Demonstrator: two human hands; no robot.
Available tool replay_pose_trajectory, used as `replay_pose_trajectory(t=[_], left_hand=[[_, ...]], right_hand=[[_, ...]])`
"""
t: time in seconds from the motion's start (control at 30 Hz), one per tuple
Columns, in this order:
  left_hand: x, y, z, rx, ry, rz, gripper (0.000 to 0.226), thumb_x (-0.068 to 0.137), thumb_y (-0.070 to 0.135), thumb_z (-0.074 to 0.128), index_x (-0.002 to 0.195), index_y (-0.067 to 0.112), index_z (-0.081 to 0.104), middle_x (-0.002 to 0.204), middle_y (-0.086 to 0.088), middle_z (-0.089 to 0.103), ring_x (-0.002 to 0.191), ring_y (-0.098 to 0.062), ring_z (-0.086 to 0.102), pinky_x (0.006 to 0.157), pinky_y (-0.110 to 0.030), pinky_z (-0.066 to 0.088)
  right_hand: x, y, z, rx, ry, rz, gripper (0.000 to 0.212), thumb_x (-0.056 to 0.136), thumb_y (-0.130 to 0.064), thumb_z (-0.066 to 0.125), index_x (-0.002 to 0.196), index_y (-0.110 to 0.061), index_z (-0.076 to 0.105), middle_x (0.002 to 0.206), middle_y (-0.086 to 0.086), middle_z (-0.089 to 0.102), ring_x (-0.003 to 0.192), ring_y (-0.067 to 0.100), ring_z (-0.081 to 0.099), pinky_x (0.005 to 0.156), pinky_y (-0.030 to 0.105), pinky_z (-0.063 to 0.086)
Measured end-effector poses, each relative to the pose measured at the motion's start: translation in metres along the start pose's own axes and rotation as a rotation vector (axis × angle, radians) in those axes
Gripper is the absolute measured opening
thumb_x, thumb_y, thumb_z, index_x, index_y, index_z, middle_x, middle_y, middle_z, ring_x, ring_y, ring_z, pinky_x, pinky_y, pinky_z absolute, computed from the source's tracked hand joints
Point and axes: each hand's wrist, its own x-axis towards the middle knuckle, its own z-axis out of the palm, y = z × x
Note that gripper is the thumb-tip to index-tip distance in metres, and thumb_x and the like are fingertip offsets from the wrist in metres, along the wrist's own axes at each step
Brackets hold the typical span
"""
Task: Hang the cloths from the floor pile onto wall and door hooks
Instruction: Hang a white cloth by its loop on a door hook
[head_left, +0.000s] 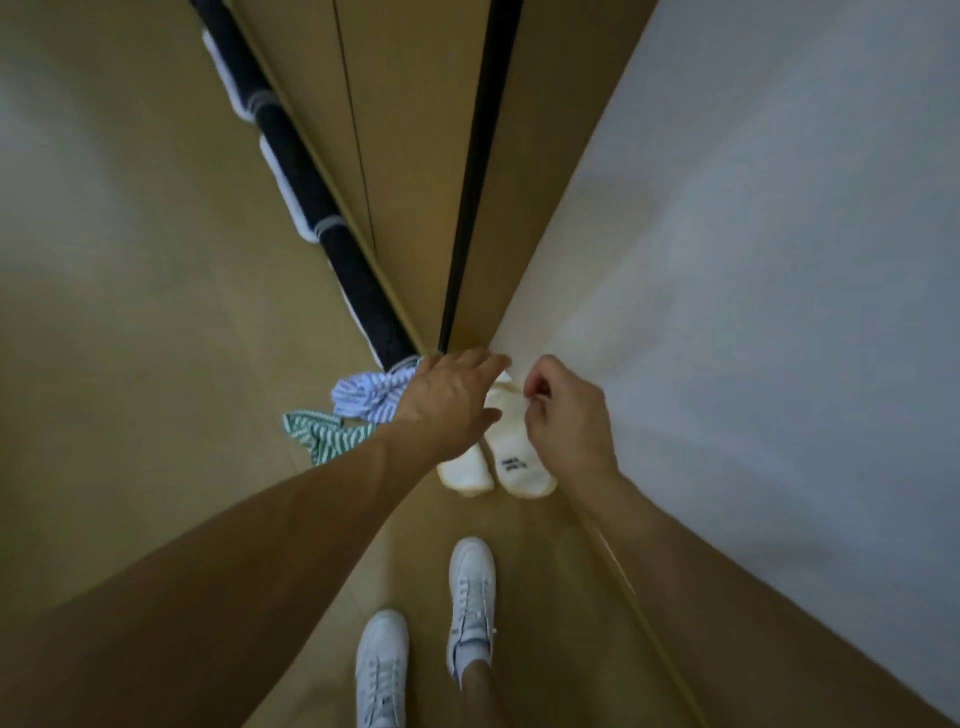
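Looking down, your right hand pinches the top edge of a cream folded cloth, likely seeking a hook. Your left hand spreads beside it. Blue striped cloth and green striped cloth lie on the wooden floor.

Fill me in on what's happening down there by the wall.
A person is reaching down with both hands to a small pile of cloths on the floor, where the wall meets a door frame. The right hand pinches the top edge of a cream cloth, while the left hand hovers over it, fingers spread. A blue striped cloth and a green striped cloth lie on the floor beside it. No hook is in view.
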Motion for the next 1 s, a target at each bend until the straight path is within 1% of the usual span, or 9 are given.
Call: replay_pose_trajectory(t=[0.1, 0.17, 0.23, 0.37, 0.47, 0.6, 0.7, 0.83, 1.0], left_hand=[[-0.021, 0.032, -0.063, 0.01, 0.077, 0.061, 0.042, 0.091, 0.037, 0.057, 0.132, 0.031, 0.048, 0.132, 0.005, 0.054, 0.127, -0.017, 0.046, 0.106, -0.033, 0.025], [-0.036, 0.051, -0.105, -0.019, 0.096, 0.088, 0.028, 0.093, 0.035, 0.054, 0.12, 0.028, 0.056, 0.118, 0.003, 0.06, 0.12, -0.019, 0.05, 0.1, -0.032, 0.028], [-0.051, 0.07, -0.147, -0.069, 0.148, 0.138, 0.018, 0.094, 0.031, 0.053, 0.108, 0.023, 0.06, 0.105, 0.001, 0.064, 0.107, -0.02, 0.056, 0.093, -0.031, 0.032], [-0.087, 0.113, -0.223, -0.151, 0.251, 0.242, 0.017, 0.097, 0.026, 0.051, 0.098, 0.013, 0.062, 0.086, -0.006, 0.068, 0.081, -0.026, 0.061, 0.072, -0.033, 0.044], [-0.114, 0.151, -0.271, -0.18, 0.284, 0.305, 0.014, 0.098, 0.026, 0.048, 0.096, 0.015, 0.057, 0.081, -0.004, 0.065, 0.072, -0.023, 0.059, 0.066, -0.04, 0.05], [-0.151, 0.198, -0.325, -0.202, 0.321, 0.401, 0.011, 0.098, 0.028, 0.048, 0.093, 0.021, 0.054, 0.079, 0.002, 0.061, 0.07, -0.017, 0.057, 0.063, -0.04, 0.051], [-0.182, 0.231, -0.356, -0.174, 0.348, 0.489, 0.01, 0.098, 0.028, 0.05, 0.092, 0.021, 0.055, 0.08, 0.003, 0.061, 0.073, -0.017, 0.057, 0.063, -0.036, 0.049], [-0.231, 0.273, -0.383, -0.148, 0.379, 0.57, 0.012, 0.097, 0.029, 0.05, 0.094, 0.02, 0.058, 0.085, 0.004, 0.062, 0.08, -0.017, 0.058, 0.069, -0.037, 0.05], [-0.289, 0.307, -0.393, -0.098, 0.35, 0.66, 0.012, 0.095, 0.026, 0.056, 0.093, 0.018, 0.063, 0.087, 0.004, 0.063, 0.082, -0.017, 0.057, 0.073, -0.038, 0.049]], right_hand=[[-0.023, -0.043, -0.063, 0.065, 0.075, -0.017, 0.021, 0.081, 0.003, 0.053, 0.081, -0.019, 0.053, 0.073, -0.006, 0.059, 0.069, 0.012, 0.058, 0.065, 0.032, 0.051], [-0.039, -0.071, -0.105, 0.091, 0.146, -0.026, 0.024, 0.08, 0.003, 0.055, 0.08, -0.021, 0.053, 0.072, -0.009, 0.059, 0.07, 0.006, 0.058, 0.065, 0.029, 0.051], [-0.056, -0.098, -0.146, 0.104, 0.225, -0.055, 0.024, 0.079, 0.003, 0.056, 0.08, -0.021, 0.053, 0.072, -0.011, 0.059, 0.07, 0.005, 0.058, 0.065, 0.026, 0.051], [-0.092, -0.141, -0.219, 0.111, 0.364, -0.063, 0.026, 0.077, 0.003, 0.055, 0.081, -0.023, 0.052, 0.071, -0.011, 0.058, 0.069, 0.004, 0.057, 0.062, 0.021, 0.048], [-0.122, -0.165, -0.269, 0.115, 0.413, -0.027, 0.027, 0.078, 0.001, 0.054, 0.083, -0.025, 0.051, 0.072, -0.008, 0.059, 0.066, 0.006, 0.057, 0.058, 0.022, 0.047], [-0.163, -0.189, -0.326, 0.116, 0.431, -0.033, 0.019, 0.08, -0.011, 0.058, 0.086, -0.028, 0.054, 0.078, -0.012, 0.06, 0.071, 0.001, 0.057, 0.058, 0.014, 0.045], [-0.194, -0.201, -0.359, 0.013, 0.452, -0.058, 0.002, 0.084, -0.027, 0.062, 0.086, -0.026, 0.061, 0.078, -0.013, 0.063, 0.074, 0.002, 0.057, 0.062, 0.015, 0.042], [-0.247, -0.213, -0.392, -0.09, 0.52, -0.077, 0.016, 0.09, -0.03, 0.058, 0.076, -0.023, 0.062, 0.066, -0.01, 0.058, 0.066, 0.008, 0.053, 0.055, 0.019, 0.033], [-0.327, -0.213, -0.421, -0.079, 0.559, -0.051, 0.017, 0.091, -0.029, 0.058, 0.081, -0.02, 0.069, 0.072, -0.006, 0.065, 0.071, 0.009, 0.058, 0.061, 0.021, 0.04]])
